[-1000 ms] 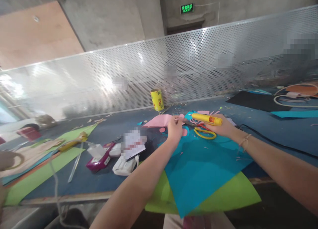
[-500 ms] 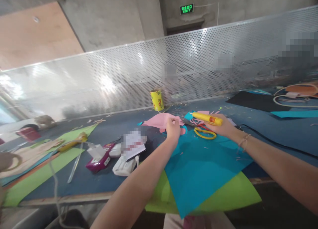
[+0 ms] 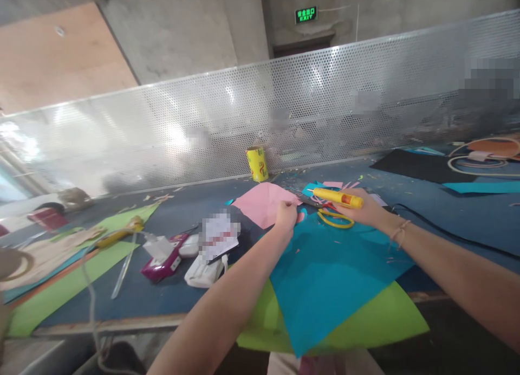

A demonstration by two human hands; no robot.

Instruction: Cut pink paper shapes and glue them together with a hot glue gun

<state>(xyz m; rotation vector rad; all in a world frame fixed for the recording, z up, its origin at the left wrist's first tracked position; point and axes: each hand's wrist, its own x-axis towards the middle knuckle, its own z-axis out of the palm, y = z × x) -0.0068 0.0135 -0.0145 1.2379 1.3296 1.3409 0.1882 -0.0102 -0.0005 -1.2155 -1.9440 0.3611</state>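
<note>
My left hand (image 3: 286, 214) is closed in a pinch on the right edge of a pink paper piece (image 3: 264, 202), which is spread open and slightly raised. In my right hand (image 3: 363, 208) sits a yellow pen-shaped tool (image 3: 339, 197) with an orange window, its thin metal tip pointing left towards the pink paper; I cannot tell its exact kind. Just below this hand are scissors (image 3: 335, 219) with a yellow and red handle, their dark blades reaching left. A small pink and blue cut piece (image 3: 301, 215) lies beside my left fingertips.
Under my forearms are a blue sheet (image 3: 333, 277) and a green sheet (image 3: 365, 326), overhanging the table edge. To the left stand a purple power strip (image 3: 161, 264) and a white adapter (image 3: 203, 272). A yellow roll (image 3: 257, 163) stands by the perforated metal screen (image 3: 195, 131). A black cable (image 3: 450, 231) crosses the right.
The pink paper has opened from a folded, curved shape into a broader, flatter one. My left hand has shifted slightly to its right edge. The yellow tool has barely moved.
</note>
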